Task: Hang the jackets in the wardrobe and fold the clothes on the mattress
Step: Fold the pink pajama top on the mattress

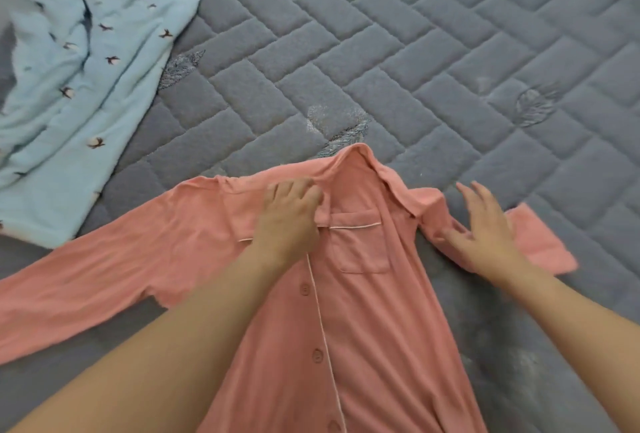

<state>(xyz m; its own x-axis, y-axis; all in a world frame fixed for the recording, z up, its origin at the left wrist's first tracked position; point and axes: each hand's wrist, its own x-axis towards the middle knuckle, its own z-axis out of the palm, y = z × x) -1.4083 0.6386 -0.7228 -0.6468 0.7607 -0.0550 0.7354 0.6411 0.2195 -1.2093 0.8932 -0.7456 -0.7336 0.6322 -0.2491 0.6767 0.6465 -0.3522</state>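
**Now: pink shirt spread on grey quilted mattress**

The shirt's placket by the collar is pinched by the left hand [289, 214]. The right hand [485, 224], fingers spread, is laid on the folded sleeve. The pink shirt [363, 311] is spread at lower centre on the mattress [450, 51]; a light-blue garment [79, 86] is crumpled at upper left.

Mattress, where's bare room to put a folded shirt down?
The far right of the mattress, beyond the pink shirt collar, is bare. The far left is covered by the blue garment; the near middle is crowded by the shirt and both hands.
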